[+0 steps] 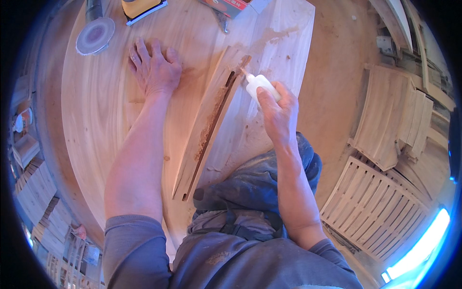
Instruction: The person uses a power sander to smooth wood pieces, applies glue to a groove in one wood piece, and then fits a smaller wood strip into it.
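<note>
My right hand [279,108] grips a small white squeeze bottle [262,89], tilted so its thin nozzle meets the far end of a narrow wooden rail [204,130]. A dark groove runs along the rail, and brown sawdust or filler lies beside it. Flat on the broad wooden panel [96,120], with fingers spread, rests my left hand [156,67], to the left of the rail. Nothing is held in it.
Beyond my left hand lie a round sanding disc tool [96,36] and a yellow-and-black sander [142,8]. An open cardboard box [233,7] stands at the far edge. On the right are a slatted wooden frame [373,207] and stacked boards [385,115].
</note>
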Demonstrator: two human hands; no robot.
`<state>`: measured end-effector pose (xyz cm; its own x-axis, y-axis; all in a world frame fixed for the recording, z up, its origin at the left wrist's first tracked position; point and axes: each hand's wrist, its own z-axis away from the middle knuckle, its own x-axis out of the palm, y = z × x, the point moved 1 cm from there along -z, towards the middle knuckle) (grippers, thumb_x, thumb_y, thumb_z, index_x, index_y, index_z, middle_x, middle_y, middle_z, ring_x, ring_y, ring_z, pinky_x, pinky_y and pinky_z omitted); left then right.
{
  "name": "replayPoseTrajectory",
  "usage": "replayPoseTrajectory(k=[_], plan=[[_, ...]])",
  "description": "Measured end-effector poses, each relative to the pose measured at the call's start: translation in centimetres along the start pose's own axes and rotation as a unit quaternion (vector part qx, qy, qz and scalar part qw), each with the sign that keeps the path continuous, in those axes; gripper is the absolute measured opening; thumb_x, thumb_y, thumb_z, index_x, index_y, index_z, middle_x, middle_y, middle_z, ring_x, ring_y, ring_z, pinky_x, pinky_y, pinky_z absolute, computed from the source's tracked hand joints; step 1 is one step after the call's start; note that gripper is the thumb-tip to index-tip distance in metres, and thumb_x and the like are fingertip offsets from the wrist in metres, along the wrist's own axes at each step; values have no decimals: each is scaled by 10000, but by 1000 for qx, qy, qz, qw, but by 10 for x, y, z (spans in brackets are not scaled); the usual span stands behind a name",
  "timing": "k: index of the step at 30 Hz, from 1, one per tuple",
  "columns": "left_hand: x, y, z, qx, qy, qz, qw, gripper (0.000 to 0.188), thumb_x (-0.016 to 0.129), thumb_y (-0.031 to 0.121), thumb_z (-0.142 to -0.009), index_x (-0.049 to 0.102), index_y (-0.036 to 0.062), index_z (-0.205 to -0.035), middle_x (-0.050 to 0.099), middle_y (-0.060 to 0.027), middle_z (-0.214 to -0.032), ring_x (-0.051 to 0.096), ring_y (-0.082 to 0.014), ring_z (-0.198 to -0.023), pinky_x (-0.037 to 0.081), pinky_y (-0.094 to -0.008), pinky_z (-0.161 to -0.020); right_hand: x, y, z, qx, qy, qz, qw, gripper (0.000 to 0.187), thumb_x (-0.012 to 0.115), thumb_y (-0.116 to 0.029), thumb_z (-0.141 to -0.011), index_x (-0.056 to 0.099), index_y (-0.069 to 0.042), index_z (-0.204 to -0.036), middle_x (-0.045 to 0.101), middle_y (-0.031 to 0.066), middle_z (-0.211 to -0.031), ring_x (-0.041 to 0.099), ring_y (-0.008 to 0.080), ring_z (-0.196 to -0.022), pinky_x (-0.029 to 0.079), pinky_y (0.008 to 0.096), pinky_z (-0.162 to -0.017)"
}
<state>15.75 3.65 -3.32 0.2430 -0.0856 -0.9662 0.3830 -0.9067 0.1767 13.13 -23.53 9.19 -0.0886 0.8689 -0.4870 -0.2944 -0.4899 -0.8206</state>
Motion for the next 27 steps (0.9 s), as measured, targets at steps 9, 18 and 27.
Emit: replayPoseTrajectory(k=[9,18,27], plan=[[1,-3,1,0,-5,-6,1000,504,528,411,-1013,545,106,-1413,345,-214,-1617,259,-437,-1521,191,-577,-1253,-9,17,-8,78,7,-174,982,256,674,-135,-980,691,7,-1193,686,24,-925,613,115,-799,511,308,-703],[0,0,1,-2,-9,-20,1000,518,526,410,-1022,546,104,-1440,337,-206,-1629,252,-429,-1529,200,-568,-1251,-26,83,-39,65,109,-315,941,261,715,25,-909,675,-1,-1166,702,54,-1091,641,107,-970,502,260,-855],[3,-4,2,6,-6,-44,999,539,529,410,-1024,562,87,-1455,361,-196,-1625,269,-398,-1531,225,-572,-1241,-20,93,-79,-21,193,-168,966,208,706,38,-923,657,-18,-1117,705,74,-1116,653,131,-1016,516,287,-904]])
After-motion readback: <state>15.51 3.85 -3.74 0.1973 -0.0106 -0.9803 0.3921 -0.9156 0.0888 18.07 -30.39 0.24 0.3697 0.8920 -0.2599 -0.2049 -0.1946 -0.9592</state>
